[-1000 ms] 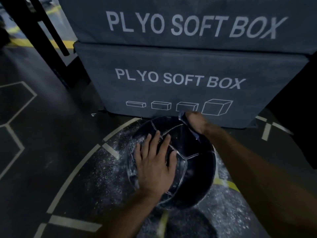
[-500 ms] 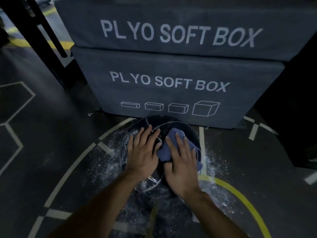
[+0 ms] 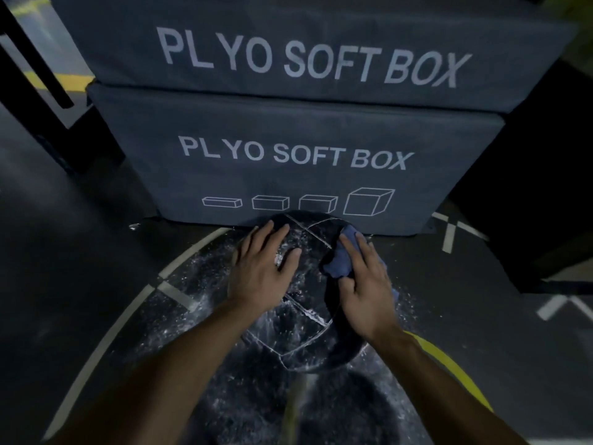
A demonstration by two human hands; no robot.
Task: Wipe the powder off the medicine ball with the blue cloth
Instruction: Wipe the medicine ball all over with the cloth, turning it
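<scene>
A black medicine ball [image 3: 305,335] with white seam lines sits on the floor, flecked with white powder on its top and near side. My left hand [image 3: 260,271] lies flat on the ball's upper left, fingers spread. My right hand [image 3: 365,284] presses the crumpled blue cloth [image 3: 337,264] against the ball's upper right; the cloth bulges out from under the palm and fingers.
Two stacked grey "PLYO SOFT BOX" blocks [image 3: 305,162] stand right behind the ball. White powder [image 3: 192,284] is scattered on the dark floor around it. White and yellow floor lines [image 3: 449,358] curve past. A black frame [image 3: 35,78] stands at the far left.
My right hand with the cloth slid from the ball's far side to its top, then to the upper right. My left hand stayed flat on the ball's left. The view moved closer.
</scene>
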